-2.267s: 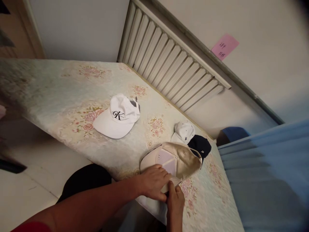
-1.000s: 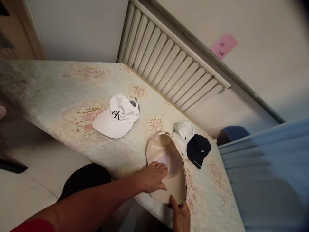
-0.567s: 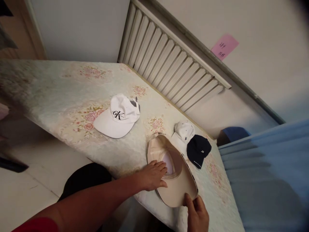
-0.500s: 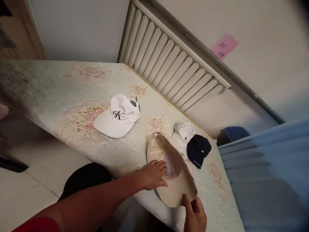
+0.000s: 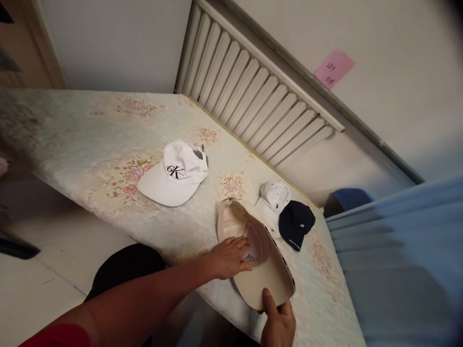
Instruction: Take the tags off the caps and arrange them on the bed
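Note:
A beige cap (image 5: 278,277) is turned with its inside and the underside of its brim toward me. My right hand (image 5: 278,320) pinches the front edge of the brim, thumb on the underside. My left hand (image 5: 229,256) reaches into the crown with its fingers stretched out, lying against the inner lining; nothing is gripped in it. Beyond this cap lie a small white cap (image 5: 275,195) and a navy cap (image 5: 297,222), touching each other. Farther left, a white cap with black "CK" letters (image 5: 179,168) rests on the floral cloth.
A table with a floral cover (image 5: 79,140) extends to the left. Along its far side runs a white radiator (image 5: 253,86). A pink note (image 5: 334,68) is stuck above it. Blue curtain fabric (image 5: 401,255) hangs on the right, and a black rounded object (image 5: 126,270) stands by the near edge.
My right hand has shifted left along the brim's edge. The beige cap has turned slightly, and my left hand stays inside the crown, fingers still extended.

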The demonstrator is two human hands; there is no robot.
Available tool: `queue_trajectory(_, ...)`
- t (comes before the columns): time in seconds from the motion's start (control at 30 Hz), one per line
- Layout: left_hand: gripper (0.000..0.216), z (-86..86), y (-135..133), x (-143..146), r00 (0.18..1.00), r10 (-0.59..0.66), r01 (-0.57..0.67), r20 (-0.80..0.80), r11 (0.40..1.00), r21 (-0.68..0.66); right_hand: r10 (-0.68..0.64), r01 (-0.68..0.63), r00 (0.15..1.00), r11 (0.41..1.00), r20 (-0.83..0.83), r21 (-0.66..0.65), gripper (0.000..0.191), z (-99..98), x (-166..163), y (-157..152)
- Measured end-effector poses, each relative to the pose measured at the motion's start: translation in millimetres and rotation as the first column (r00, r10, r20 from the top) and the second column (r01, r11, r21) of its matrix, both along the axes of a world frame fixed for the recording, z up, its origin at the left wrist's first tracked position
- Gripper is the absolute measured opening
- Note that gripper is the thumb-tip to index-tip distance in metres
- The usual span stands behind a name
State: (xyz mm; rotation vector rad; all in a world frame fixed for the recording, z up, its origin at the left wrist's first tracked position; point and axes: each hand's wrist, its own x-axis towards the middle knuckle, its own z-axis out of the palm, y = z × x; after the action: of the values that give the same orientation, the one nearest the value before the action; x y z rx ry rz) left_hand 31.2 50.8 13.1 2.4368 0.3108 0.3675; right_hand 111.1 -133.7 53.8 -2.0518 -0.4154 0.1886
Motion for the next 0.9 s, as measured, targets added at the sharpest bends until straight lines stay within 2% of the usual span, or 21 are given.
queue_trajectory(0.1, 0.059, 4.4, 2.1, 1.3, 0.998, 0.061, -0.061, -0.014, 0.998, -0.002, -0.017, 0.018, 0.999, 0.999, 0.046, -0.03, 0.042, 11.1, -7.1, 3.9)
queue_trajectory(0.2, 0.05, 7.7, 2.5, 2.6, 0.997, 0.082, -0.082, -0.01, 0.997, 0.003, -0.034, 0.036, 0.997, 0.999, 0.073, -0.024, 0.044, 14.2, -18.1, 7.5)
queue_trajectory(0.4, 0.037, 6.1, 4.6, 6.9, 0.992, 0.12, -0.12, 0.035, 0.993, -0.001, -0.013, 0.014, 0.988, 1.0, 0.152, -0.005, 0.046, 7.6, -31.5, 10.1)
queue_trajectory(0.57, 0.034, 2.4, 8.4, 10.0, 0.991, 0.11, -0.114, 0.081, 0.992, 0.046, -0.022, 0.021, 0.981, 1.0, 0.195, 0.008, 0.048, 1.4, -30.8, 11.0)
queue_trajectory(0.73, 0.031, 1.5, 9.8, 11.8, 0.989, 0.102, -0.103, 0.103, 0.995, 0.002, 0.017, -0.017, 0.999, 1.0, 0.047, -0.003, 0.058, 2.0, -29.0, 14.9)
queue_trajectory(0.9, 0.034, 3.2, 12.6, 13.6, 0.988, 0.091, -0.086, 0.124, 0.995, -0.042, 0.031, -0.03, 0.998, 0.999, -0.056, 0.025, 0.053, 10.9, -34.8, 17.7)
